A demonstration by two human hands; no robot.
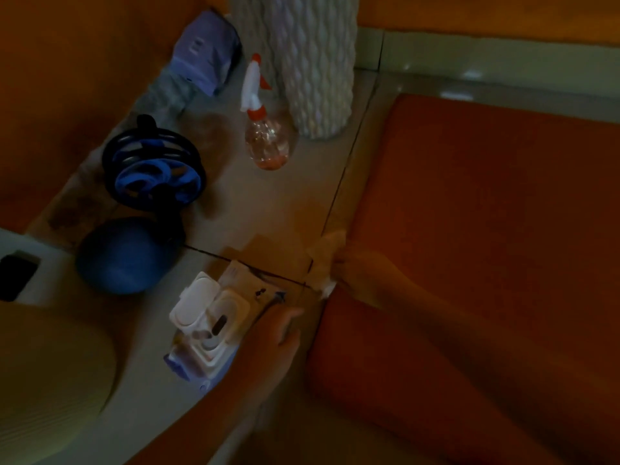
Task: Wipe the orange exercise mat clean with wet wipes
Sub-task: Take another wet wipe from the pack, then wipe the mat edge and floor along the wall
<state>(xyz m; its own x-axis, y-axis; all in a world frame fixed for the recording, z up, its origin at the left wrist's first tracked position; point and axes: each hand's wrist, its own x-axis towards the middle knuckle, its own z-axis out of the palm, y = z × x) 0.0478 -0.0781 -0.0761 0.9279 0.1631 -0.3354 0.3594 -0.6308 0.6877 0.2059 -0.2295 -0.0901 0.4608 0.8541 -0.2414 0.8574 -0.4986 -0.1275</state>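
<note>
The orange exercise mat [486, 229] lies on the floor and fills the right half of the dim, blurred view. At its left edge my right hand [360, 266] grips a pale wet wipe [324, 255], which hangs over the mat's edge onto the floor. A wet wipes pack [209, 325] with its white lid flipped open lies on the floor left of the mat. My left hand [280, 330] rests against the pack's right side with relaxed fingers.
A blue ball [124, 256] and a black-and-blue ab wheel [154, 169] sit left of the pack. Farther back stand a clear spray bottle [265, 129], a white textured vase [315, 68] and a purple pouch [204, 55]. Orange walls close in the corner.
</note>
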